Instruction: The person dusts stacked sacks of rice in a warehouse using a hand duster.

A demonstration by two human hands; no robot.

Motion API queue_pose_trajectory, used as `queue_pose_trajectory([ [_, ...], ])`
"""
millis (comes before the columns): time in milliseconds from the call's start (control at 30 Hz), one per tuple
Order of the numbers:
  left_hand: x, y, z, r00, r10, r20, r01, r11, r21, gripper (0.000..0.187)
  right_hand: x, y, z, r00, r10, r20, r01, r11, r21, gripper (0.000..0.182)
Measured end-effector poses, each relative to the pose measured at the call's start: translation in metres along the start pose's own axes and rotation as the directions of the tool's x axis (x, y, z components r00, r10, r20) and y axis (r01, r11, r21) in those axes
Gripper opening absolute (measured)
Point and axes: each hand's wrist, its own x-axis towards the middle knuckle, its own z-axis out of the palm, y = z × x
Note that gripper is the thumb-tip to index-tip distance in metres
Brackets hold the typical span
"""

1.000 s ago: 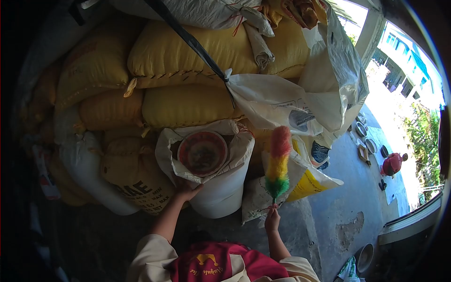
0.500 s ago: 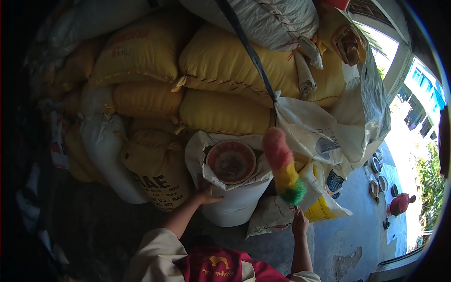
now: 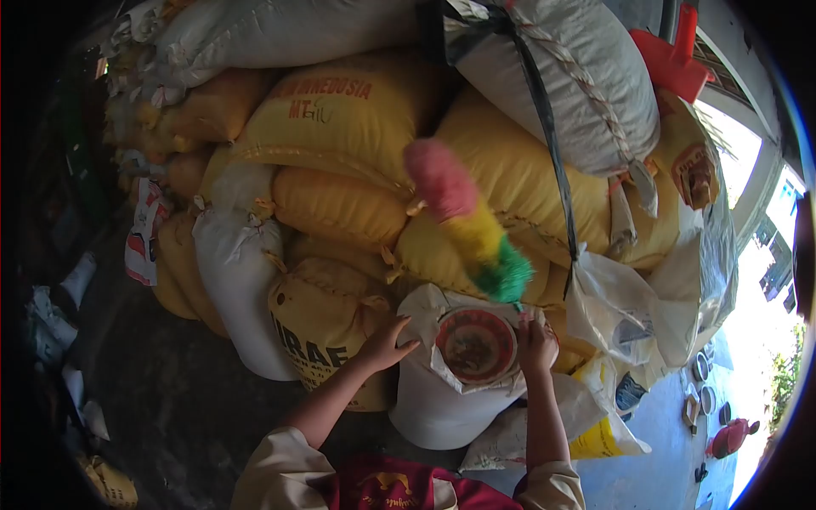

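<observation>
A feather duster, pink, yellow and green, rises up and to the left from my right hand, whose fingers are wrapped round its handle at the right rim of a white bucket. The bucket is lined with a white sack, and a red-rimmed bowl sits in its mouth. My left hand is beside the bucket's left edge, fingers apart and holding nothing. Left of the bucket stands a tan sack with black lettering.
Yellow sacks are piled behind the bucket, with a white sack on top. A red scoop-like object is at upper right. Open white bags stand to the right. A person in red is farther off.
The duster and my right hand have moved up and left to the bucket's rim. My left hand has come off the bucket's side and opened. The view has shifted left.
</observation>
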Motion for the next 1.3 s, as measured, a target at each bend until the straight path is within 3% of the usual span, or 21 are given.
queue_pose_trajectory([
  [33,0.013,0.002,-0.02,0.995,0.032,-0.09,-0.029,0.999,0.041,0.057,0.013,-0.004,0.006,1.0,-0.015,-0.011,0.015,1.0,0.008,0.026],
  [100,0.039,0.01,-0.063,0.961,0.113,-0.252,-0.092,0.992,0.091,0.055,0.035,-0.004,0.02,0.94,0.342,-0.002,-0.335,0.921,0.197,0.031],
  [200,0.084,0.01,-0.121,0.838,0.31,-0.449,-0.171,0.931,0.322,0.059,0.021,0.0,0.066,0.979,0.201,0.046,-0.206,0.943,0.262,0.033],
  [267,0.109,0.016,-0.159,0.834,0.319,-0.45,-0.114,0.899,0.424,0.068,0.004,-0.004,0.075,0.992,0.101,0.075,-0.12,0.939,0.321,0.031],
  [333,0.133,0.022,-0.188,0.829,0.332,-0.451,-0.063,0.856,0.514,0.077,-0.003,-0.006,0.064,0.948,0.09,0.304,-0.082,0.996,-0.037,0.028],
  [367,0.143,0.024,-0.2,0.87,0.3,-0.392,-0.026,0.821,0.57,0.086,-0.002,-0.002,0.063,0.95,0.098,0.296,-0.089,0.995,-0.042,0.028],
  [500,0.177,0.019,-0.211,0.925,0.271,-0.268,-0.005,0.713,0.701,0.11,0.001,0.012,0.063,0.948,0.316,0.044,-0.319,0.944,0.09,0.028],
  [567,0.192,0.003,-0.203,0.908,0.308,-0.283,-0.028,0.721,0.693,0.113,-0.017,0.03,0.077,0.881,0.455,-0.131,-0.41,0.87,0.273,0.031],
  [633,0.202,-0.011,-0.194,0.894,0.337,-0.297,-0.047,0.728,0.684,0.116,-0.041,0.024,0.089,0.879,0.435,-0.195,-0.383,0.888,0.254,0.033],
  [667,0.206,-0.016,-0.191,0.833,0.434,-0.343,-0.088,0.716,0.692,0.118,-0.05,0.02,0.094,0.881,0.402,-0.249,-0.346,0.907,0.24,0.034],
  [700,0.208,-0.018,-0.19,0.762,0.522,-0.383,-0.126,0.7,0.703,0.119,-0.058,0.014,0.092,0.875,0.416,-0.249,-0.362,0.902,0.237,0.034],
  [800,0.212,-0.023,-0.189,0.714,0.581,-0.391,-0.184,0.695,0.695,0.119,-0.09,0.001,0.088,0.74,0.672,0.02,-0.656,0.716,0.24,0.041],
  [833,0.211,-0.023,-0.188,0.723,0.582,-0.372,-0.202,0.693,0.692,0.119,-0.102,0.0,0.095,0.724,0.69,0.02,-0.674,0.7,0.235,0.041],
  [900,0.21,-0.02,-0.188,0.741,0.547,-0.389,-0.153,0.701,0.696,0.118,-0.125,0.003,0.109,0.721,0.659,-0.213,-0.61,0.75,0.257,0.045],
  [967,0.21,-0.018,-0.189,0.736,0.557,-0.384,-0.174,0.704,0.688,0.117,-0.136,-0.006,0.096,0.671,0.741,-0.01,-0.678,0.62,0.394,0.038],
  [1033,0.203,-0.014,-0.189,0.73,0.571,-0.376,-0.205,0.708,0.676,0.117,-0.133,-0.033,0.083,0.714,0.699,-0.037,-0.637,0.671,0.381,0.034],
  [1100,0.195,-0.006,-0.193,0.825,0.447,-0.346,-0.072,0.69,0.72,0.108,-0.15,-0.034,0.075,0.76,0.642,0.1,-0.64,0.713,0.286,0.029],
  [1167,0.182,-0.005,-0.193,0.861,0.416,-0.294,-0.052,0.646,0.762,0.103,-0.166,-0.027,0.075,0.829,0.548,0.112,-0.556,0.828,0.067,0.027],
  [1200,0.173,-0.005,-0.19,0.889,0.37,-0.27,-0.001,0.591,0.807,0.098,-0.168,-0.026,0.068,0.766,0.614,0.19,-0.606,0.788,-0.103,0.026],
  [1233,0.163,-0.009,-0.182,0.898,0.347,-0.271,-0.015,0.639,0.769,0.094,-0.168,-0.024,0.062,0.686,0.682,0.254,-0.627,0.731,-0.27,0.028],
  [1300,0.135,-0.019,-0.165,0.924,0.305,-0.233,-0.051,0.699,0.713,0.09,-0.18,-0.007,0.06,0.493,0.852,0.178,-0.78,0.523,-0.343,0.036],
])
